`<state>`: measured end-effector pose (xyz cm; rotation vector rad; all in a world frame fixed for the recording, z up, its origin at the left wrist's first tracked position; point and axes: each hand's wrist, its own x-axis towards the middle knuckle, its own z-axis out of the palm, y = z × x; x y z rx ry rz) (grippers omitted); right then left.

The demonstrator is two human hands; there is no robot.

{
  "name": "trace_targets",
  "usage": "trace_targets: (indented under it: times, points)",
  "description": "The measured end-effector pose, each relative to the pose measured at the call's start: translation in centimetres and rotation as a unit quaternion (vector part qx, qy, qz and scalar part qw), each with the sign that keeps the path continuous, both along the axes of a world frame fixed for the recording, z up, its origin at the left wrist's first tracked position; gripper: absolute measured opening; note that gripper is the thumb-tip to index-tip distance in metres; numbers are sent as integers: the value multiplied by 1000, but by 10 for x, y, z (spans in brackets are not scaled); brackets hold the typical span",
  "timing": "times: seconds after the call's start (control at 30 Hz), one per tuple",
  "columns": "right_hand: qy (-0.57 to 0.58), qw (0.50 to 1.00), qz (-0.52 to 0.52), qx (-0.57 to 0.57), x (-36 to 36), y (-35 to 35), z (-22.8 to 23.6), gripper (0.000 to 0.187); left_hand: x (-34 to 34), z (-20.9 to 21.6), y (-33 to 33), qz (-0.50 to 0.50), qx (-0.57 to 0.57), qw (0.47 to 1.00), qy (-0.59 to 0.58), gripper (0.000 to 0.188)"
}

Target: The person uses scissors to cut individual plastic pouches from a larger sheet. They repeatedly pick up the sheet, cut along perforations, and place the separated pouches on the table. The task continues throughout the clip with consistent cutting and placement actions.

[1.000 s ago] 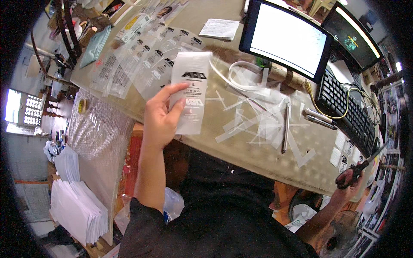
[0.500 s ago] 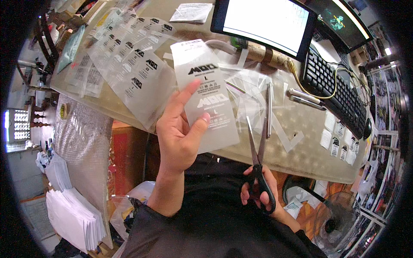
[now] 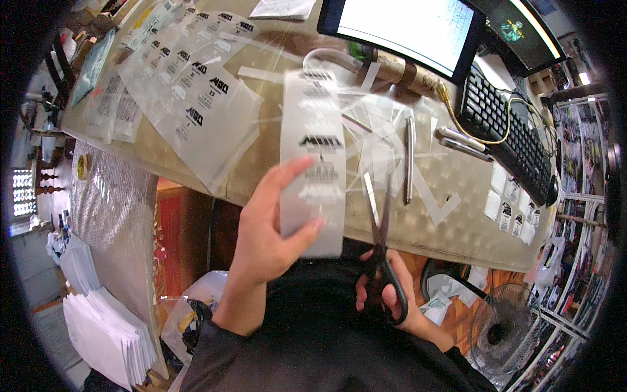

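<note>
My left hand (image 3: 268, 219) grips a translucent strip of printed film (image 3: 311, 225) between thumb and fingers, holding it upright above the desk's front edge. Black and white printed designs run down the strip, blurred by motion. In my right hand (image 3: 392, 294) is a pair of scissors (image 3: 381, 245) with black handles, fingers through the loops. Their blades are parted and point up and away, just right of the strip, not touching it. Thin offcuts of clear film (image 3: 379, 140) lie scattered on the desk behind the scissors.
Larger printed film sheets (image 3: 189, 117) lie on the desk (image 3: 261, 166) at left. A tablet (image 3: 405, 36), a keyboard (image 3: 506, 124), a metal ruler (image 3: 409, 160), pens (image 3: 464, 144) and small cut labels (image 3: 513, 215) are on the right. A fan (image 3: 503, 330) stands below right.
The strip has turned from a leftward tilt to nearly vertical and come a little nearer to me. The scissors have shifted slightly left, their blades still parted.
</note>
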<state>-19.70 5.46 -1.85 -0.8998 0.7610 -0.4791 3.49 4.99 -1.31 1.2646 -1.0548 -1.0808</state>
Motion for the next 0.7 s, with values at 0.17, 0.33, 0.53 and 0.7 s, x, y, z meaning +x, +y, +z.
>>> trace_targets:
  times: [0.17, 0.33, 0.53, 0.7]
  points:
    - [-5, 982, -175, -70, 34, -33, 10, 52, 43, 36, 34, -250, -10, 964, -86, 57]
    - [-3, 957, -281, -76, 48, -68, 14, 48, 72, 41, 42, -354, 17, 925, -133, 55]
    - [12, 951, -291, -107, 46, -82, 21, 50, 93, 37, 41, -294, -4, 942, -163, 50]
    - [30, 954, -270, -123, 35, -88, 25, 48, 101, 43, 32, 286, -132, 894, -319, 48]
